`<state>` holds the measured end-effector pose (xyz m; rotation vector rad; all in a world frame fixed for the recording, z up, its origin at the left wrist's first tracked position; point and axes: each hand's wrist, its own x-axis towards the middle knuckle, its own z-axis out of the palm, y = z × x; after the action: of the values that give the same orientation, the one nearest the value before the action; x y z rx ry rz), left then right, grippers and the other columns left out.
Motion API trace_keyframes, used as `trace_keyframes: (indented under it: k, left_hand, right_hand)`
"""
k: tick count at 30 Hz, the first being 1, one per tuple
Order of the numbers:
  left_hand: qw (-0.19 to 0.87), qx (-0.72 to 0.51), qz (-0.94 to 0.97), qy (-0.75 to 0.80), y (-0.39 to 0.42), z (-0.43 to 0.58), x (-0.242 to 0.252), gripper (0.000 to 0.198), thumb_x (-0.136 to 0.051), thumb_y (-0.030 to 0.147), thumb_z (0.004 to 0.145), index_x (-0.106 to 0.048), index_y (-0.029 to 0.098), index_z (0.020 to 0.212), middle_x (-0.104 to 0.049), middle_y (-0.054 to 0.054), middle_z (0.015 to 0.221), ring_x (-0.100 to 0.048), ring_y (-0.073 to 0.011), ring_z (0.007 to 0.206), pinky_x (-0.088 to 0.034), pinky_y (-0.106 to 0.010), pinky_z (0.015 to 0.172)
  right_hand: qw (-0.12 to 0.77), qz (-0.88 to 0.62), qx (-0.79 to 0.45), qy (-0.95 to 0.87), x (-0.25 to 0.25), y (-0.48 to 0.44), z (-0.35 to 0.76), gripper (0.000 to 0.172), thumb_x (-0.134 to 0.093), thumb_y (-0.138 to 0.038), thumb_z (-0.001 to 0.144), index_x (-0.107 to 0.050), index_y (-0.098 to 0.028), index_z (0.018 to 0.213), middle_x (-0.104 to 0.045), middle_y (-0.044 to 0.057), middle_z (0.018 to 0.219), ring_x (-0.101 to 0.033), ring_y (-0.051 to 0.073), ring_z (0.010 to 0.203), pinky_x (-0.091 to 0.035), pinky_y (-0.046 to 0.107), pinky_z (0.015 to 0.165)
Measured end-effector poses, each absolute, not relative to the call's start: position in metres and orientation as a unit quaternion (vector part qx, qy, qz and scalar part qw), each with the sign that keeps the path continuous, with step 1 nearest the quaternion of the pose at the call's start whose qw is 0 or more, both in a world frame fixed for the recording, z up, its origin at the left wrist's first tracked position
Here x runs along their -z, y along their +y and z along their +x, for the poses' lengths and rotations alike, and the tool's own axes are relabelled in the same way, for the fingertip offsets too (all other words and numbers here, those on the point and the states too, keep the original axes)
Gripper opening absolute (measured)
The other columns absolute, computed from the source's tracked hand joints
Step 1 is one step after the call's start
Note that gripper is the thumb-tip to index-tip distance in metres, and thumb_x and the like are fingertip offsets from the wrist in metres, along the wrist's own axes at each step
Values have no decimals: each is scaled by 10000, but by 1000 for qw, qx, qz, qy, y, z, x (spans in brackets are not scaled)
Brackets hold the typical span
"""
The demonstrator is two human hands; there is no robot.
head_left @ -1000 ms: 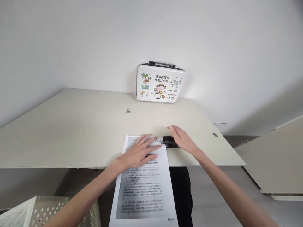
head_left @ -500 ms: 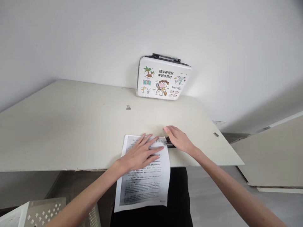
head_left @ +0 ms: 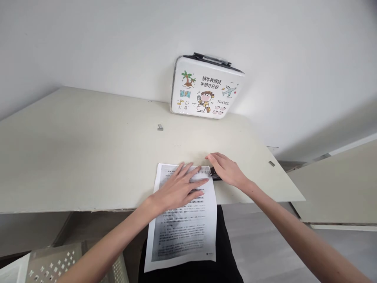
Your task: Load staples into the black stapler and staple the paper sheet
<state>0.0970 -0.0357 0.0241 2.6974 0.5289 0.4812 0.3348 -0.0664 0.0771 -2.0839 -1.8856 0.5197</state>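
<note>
A printed paper (head_left: 182, 239) lies at the table's front edge, its lower part hanging over my lap. My left hand (head_left: 178, 188) rests flat on its upper half, fingers spread. At the paper's upper right corner is a black stapler (head_left: 217, 177), with its front end at the sheet's edge. My right hand (head_left: 228, 169) is closed over the stapler from above and hides most of it. Whether the paper is one sheet or a stack, I cannot tell.
A white cartoon-printed case (head_left: 206, 88) with a black handle stands at the back, leaning on the wall. Small strips of staples (head_left: 160, 127) lie on the table (head_left: 88, 157), and another grey piece (head_left: 271, 163) lies at the right. A perforated basket (head_left: 55, 263) is below left.
The view has shifted slightly, so the case and table sit higher in it. Both hands keep their places on the paper and the stapler.
</note>
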Motion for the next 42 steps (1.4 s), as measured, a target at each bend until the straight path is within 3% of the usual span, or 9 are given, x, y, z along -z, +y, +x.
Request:
trace_keyframes:
  k: [21, 36, 42]
  left_hand:
    - [178, -182, 949, 188, -37, 99, -21, 467, -401, 567, 1088, -533, 435, 1515, -341, 28, 1707, -250, -335, 1597, -135, -623, 1309]
    - [128, -172, 959, 187, -37, 97, -24, 495, -384, 542, 1103, -482, 385, 1562, -314, -23, 1720, -239, -334, 1600, -166, -608, 1297]
    - [134, -182, 956, 188, -37, 96, -27, 496, -408, 513, 1104, -436, 401, 1586, -308, -14, 1722, -235, -328, 1602, -169, -611, 1299]
  right_hand:
    - [125, -727, -143, -660, -66, -63, 333, 572, -215, -568, 1085, -719, -299, 1106, -675, 54, 1342, -606, 286, 1271, -511, 466, 978]
    - [48, -741, -58, -668, -67, -62, 318, 454, -219, -388, 1112, -656, -271, 1149, -651, 41, 1358, -624, 248, 1191, -503, 393, 843]
    - [-6, -716, 30, -698, -60, -61, 310, 342, -311, -252, 1070, -632, -237, 1189, -658, 97, 1329, -643, 274, 1090, -473, 396, 806]
